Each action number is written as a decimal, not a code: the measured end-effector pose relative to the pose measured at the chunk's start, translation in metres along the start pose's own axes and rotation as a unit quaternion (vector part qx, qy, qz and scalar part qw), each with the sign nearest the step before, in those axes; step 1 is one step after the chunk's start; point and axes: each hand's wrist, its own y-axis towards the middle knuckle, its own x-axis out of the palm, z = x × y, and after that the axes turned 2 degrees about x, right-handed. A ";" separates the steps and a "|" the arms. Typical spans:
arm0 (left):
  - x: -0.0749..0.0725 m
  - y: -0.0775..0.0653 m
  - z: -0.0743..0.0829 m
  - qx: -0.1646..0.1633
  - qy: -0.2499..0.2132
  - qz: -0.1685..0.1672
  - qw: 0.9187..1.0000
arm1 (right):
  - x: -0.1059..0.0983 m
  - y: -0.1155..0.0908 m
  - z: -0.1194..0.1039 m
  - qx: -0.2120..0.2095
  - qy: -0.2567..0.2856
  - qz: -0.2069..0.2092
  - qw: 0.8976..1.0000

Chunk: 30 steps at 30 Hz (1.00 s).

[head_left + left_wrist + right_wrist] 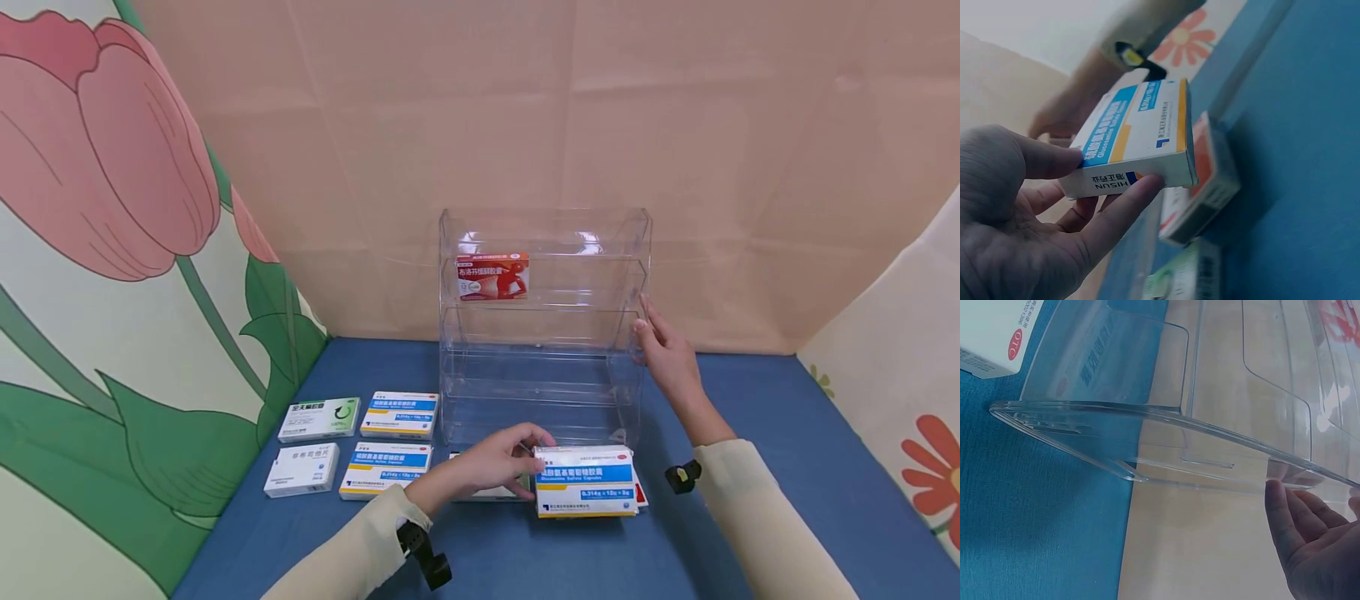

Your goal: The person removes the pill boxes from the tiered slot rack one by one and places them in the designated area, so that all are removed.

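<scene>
My left hand (504,461) pinches a white-and-blue medicine box (587,485) by its left end. In the left wrist view, thumb and fingers press on the box (1138,128), which is tilted above other boxes. My right hand (670,360) touches the right side of a clear plastic tiered rack (536,367). In the right wrist view, fairly straight fingers (1282,515) lie against the rack's side panel (1210,450). A red medicine box (492,277) stands at the left of an upper tier. Behind the held box, a red-and-white box (640,493) is mostly hidden.
Left of the rack, a green-and-white box (319,419), a plain white box (302,470) and two white-and-blue boxes (399,414) lie on the blue tabletop (255,550). Another box (487,493) lies partly under my left hand. A beige backdrop (390,167) hangs behind the rack.
</scene>
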 end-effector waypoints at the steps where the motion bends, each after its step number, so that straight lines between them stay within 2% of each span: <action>1: 0.002 0.000 -0.003 -0.003 -0.007 -0.006 1.000 | 0.000 0.000 0.000 0.001 0.001 0.001 1.000; 8: 0.014 -0.002 -0.019 -0.018 -0.037 -0.045 0.998 | 0.000 -0.001 0.002 0.005 -0.002 0.001 1.000; 15: 0.025 -0.005 -0.031 -0.034 -0.067 -0.069 0.995 | 0.000 0.000 0.003 0.002 -0.004 -0.001 1.000; 26: 0.036 -0.007 -0.044 -0.092 -0.119 -0.081 0.985 | 0.001 0.002 0.001 0.015 0.004 -0.005 1.000; 30: 0.037 -0.007 -0.049 -0.109 -0.134 -0.096 0.980 | 0.001 0.003 0.001 0.016 0.003 -0.003 1.000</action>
